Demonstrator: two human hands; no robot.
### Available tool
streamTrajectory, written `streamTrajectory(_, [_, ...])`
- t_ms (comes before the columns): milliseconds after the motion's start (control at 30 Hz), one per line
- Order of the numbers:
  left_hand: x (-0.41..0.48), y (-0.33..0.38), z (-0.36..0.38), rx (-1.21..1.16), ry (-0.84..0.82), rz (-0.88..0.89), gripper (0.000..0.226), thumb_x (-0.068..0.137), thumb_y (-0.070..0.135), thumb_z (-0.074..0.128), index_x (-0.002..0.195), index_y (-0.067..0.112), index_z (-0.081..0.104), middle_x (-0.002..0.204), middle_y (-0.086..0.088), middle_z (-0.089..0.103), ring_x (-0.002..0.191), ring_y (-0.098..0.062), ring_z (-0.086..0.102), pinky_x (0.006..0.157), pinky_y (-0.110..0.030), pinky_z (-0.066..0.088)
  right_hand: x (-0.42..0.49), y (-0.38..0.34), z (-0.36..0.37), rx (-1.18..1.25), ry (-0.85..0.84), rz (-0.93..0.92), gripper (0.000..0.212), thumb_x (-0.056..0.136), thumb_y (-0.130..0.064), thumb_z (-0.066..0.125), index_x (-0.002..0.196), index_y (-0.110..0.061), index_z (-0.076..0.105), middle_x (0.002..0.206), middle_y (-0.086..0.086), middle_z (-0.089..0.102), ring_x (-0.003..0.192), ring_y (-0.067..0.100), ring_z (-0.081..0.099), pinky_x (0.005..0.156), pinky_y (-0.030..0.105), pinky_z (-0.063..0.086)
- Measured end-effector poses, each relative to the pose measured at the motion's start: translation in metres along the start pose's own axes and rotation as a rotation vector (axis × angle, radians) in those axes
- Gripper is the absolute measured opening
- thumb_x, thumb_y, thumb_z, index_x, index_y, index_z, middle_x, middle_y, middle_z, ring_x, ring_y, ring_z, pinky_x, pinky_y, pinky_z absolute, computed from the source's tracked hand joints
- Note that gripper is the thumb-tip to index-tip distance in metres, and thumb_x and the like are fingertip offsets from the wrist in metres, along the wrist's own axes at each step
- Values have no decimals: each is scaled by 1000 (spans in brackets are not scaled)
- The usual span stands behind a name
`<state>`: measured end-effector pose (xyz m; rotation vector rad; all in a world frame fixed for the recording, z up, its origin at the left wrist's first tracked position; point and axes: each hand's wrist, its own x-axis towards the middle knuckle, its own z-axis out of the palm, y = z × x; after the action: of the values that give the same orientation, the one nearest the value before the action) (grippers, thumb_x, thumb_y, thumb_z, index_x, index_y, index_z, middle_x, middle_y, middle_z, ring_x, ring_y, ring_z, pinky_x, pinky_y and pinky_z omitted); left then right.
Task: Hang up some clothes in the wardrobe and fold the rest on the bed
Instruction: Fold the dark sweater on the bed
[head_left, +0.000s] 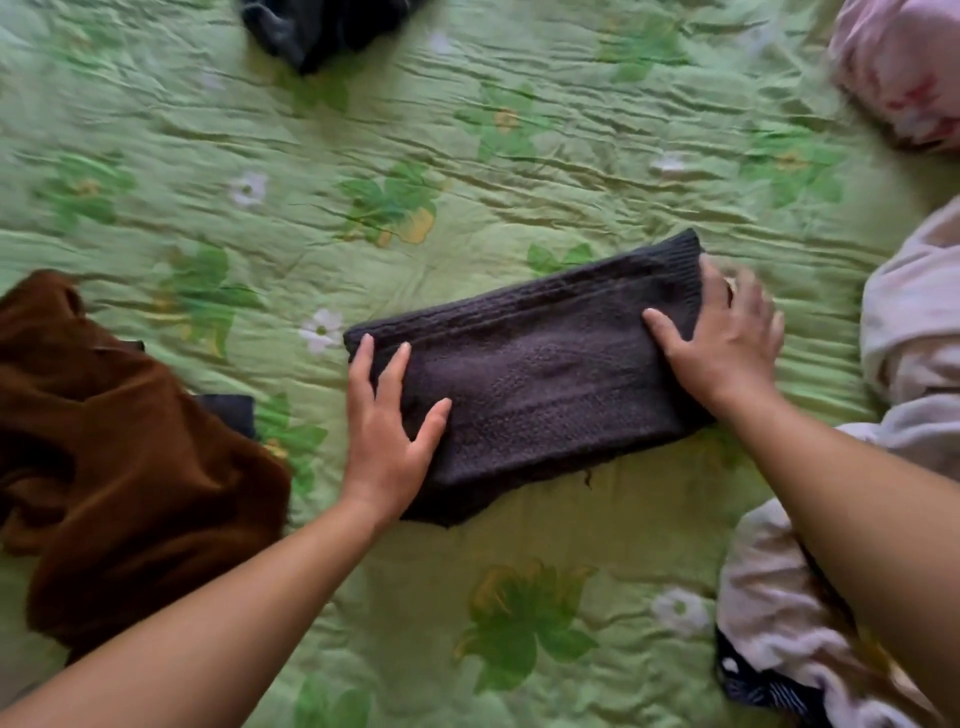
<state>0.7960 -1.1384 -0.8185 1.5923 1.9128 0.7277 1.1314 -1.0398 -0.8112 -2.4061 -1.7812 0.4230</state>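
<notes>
A dark grey knitted garment (530, 374) lies folded into a thick rectangle in the middle of the bed, on a green flowered bedspread (395, 135). My left hand (387, 436) lies flat on its left end with straight, spread fingers. My right hand (722, 338) presses on its right end, thumb on top and fingers over the edge, slightly blurred.
A crumpled brown garment (119, 467) lies at the left with a dark cloth corner (231, 410) beside it. Pale pink clothes (904, 332) are heaped along the right, with a navy patterned piece (753, 680) under them. A dark garment (317, 31) lies at the far edge and a pink pillow (904, 67) at the top right.
</notes>
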Motion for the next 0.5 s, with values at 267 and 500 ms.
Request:
streamTrajectory(267, [15,1,-29,-679,-38,-770,65,73,21,87,128,12,54,120,-16,68,96,-23,70,87,-40,58,10,16,-41,803,-470,449,51,67,-21,88,114,-10,70,103,13,75,97,35,72,93,54,56])
streamTrajectory(500, [20,24,-59,-674,-215,-639,44,83,2,73,123,11,59,110,-12,72,89,-23,70,78,-33,57,-35,7,-70,805,-342,255,41,73,-9,80,113,-6,68,100,9,75,86,24,71,84,34,57])
